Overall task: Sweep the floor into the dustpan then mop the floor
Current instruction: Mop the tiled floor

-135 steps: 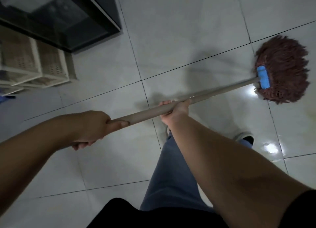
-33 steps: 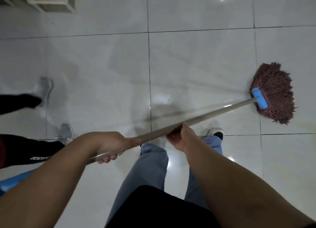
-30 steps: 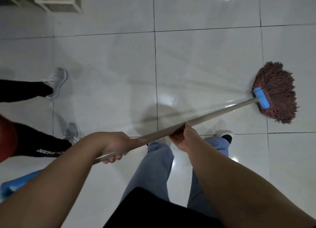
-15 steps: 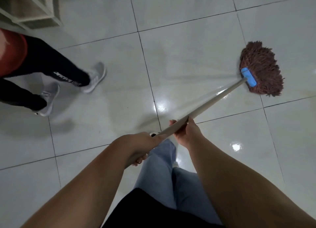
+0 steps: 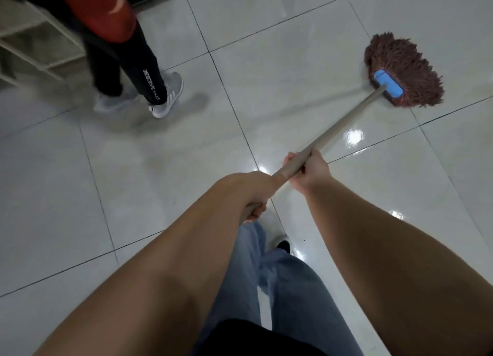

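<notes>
One mop (image 5: 400, 75) is counted at the upper right of the frame, and two hands are seen on its handle: the left hand (image 5: 248, 190) and the right hand (image 5: 309, 171). Two grey sneakers (image 5: 166, 97) are counted at upper left, beside one shelf unit (image 5: 34, 43).

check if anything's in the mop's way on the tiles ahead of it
Nothing visible lies on the floor around the mop head. The only obstacle is a bystander's feet, well off to the left near a shelf.
</notes>
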### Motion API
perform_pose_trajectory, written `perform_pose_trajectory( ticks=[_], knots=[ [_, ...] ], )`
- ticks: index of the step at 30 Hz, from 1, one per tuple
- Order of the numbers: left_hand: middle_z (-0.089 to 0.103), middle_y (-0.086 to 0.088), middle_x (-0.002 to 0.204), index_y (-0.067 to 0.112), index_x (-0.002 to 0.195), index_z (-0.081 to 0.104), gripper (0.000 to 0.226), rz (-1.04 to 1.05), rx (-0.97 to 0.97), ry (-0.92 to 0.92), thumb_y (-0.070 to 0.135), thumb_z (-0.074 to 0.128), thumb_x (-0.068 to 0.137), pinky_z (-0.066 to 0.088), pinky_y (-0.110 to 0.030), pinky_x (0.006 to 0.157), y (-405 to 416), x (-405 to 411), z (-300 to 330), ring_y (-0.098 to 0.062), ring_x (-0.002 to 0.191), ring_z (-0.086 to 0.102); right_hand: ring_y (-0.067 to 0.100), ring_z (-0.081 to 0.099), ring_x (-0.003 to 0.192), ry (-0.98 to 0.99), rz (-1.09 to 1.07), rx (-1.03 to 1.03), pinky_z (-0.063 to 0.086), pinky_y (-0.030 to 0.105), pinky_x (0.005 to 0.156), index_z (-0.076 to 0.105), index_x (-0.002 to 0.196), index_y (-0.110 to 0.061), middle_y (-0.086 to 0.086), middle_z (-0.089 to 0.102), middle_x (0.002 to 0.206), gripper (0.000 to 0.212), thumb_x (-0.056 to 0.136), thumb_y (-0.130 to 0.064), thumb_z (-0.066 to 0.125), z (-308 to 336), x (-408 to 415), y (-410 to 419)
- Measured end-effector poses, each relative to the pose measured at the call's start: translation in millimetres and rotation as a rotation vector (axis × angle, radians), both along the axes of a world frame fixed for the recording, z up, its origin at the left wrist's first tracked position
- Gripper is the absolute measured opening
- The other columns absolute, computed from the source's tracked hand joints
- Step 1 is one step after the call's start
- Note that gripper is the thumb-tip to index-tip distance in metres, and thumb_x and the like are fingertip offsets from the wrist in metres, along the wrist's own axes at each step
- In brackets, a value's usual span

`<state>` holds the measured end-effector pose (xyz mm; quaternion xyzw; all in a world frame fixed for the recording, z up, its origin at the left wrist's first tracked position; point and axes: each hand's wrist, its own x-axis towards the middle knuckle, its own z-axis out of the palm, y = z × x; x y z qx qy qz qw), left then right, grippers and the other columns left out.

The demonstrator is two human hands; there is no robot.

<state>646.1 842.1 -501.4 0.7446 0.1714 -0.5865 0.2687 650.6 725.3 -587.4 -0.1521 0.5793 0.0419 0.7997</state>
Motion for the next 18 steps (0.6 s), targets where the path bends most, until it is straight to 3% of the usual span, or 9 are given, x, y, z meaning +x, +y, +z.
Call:
perform_pose_trajectory(
  ticks=[3,6,8,10,12,15,18],
  knots=[
    [0.035,0.002,0.032,0.014,0.094,0.054,0.083,0.006,-0.016,0.007,0.088,0.036,0.060,0.034,-0.014,0.035,16,-16,0,-0.011,0.026,0.029,0.017,0.050,0.055,0.005,0.010,-0.042,0.044,0.026,0.048,0.046,0.079,-0.006,0.007,0.049,0.068,0.032,0.098,-0.032,0.041,-3,-14,17],
    [0.036,0.002,0.034,0.007,0.109,0.046,0.100,-0.012,-0.003,0.024,0.084,0.036,0.047,0.035,-0.016,0.037,46,-32,-4,-0.012,0.027,0.030,0.017,0.052,0.054,0.051,0.037,-0.048,0.047,0.020,0.044,0.045,0.083,-0.005,0.008,0.051,0.069,0.033,0.097,-0.034,0.040,-9,-27,42],
    [0.038,0.002,0.032,0.006,0.110,0.048,0.094,-0.044,-0.001,0.031,0.081,0.036,0.055,0.036,-0.015,0.038,77,-42,-11,-0.012,0.025,0.032,0.018,0.053,0.055,0.069,0.062,-0.041,0.048,0.020,0.043,0.045,0.089,-0.004,0.010,0.052,0.071,0.033,0.097,-0.035,0.039,-16,-34,63],
    [0.040,0.003,0.029,0.010,0.100,0.056,0.069,-0.074,0.012,0.034,0.072,0.034,0.078,0.036,-0.013,0.038,117,-52,-17,-0.011,0.023,0.034,0.018,0.052,0.054,0.096,0.089,-0.040,0.048,0.021,0.044,0.046,0.092,-0.005,0.010,0.052,0.073,0.033,0.097,-0.037,0.040,-22,-39,93],
    [0.041,0.003,0.029,0.011,0.077,0.052,0.060,-0.095,0.037,0.038,0.068,0.034,0.084,0.036,-0.012,0.037,167,-62,-19,-0.010,0.022,0.034,0.015,0.049,0.049,0.122,0.108,-0.040,0.045,0.019,0.043,0.046,0.089,-0.005,0.007,0.050,0.071,0.033,0.097,-0.037,0.040,-26,-46,136],
    [0.044,-0.001,0.040,0.010,0.066,0.047,0.065,-0.138,0.042,0.005,0.073,0.037,0.078,0.035,-0.014,0.040,250,-63,-12,-0.013,0.029,0.037,0.014,0.043,0.041,0.163,0.110,-0.039,0.042,0.014,0.041,0.044,0.078,-0.009,0.001,0.044,0.065,0.030,0.095,-0.033,0.039,-27,-51,221],
    [0.045,0.002,0.034,0.011,0.061,0.049,0.077,-0.172,0.070,-0.039,0.087,0.038,0.053,0.037,-0.015,0.042,344,-52,8,-0.015,0.027,0.039,0.016,0.039,0.046,0.136,0.135,-0.045,0.043,0.015,0.046,0.040,0.072,-0.010,0.001,0.044,0.047,0.033,0.096,-0.030,0.033,-13,-50,321]
  ],
)
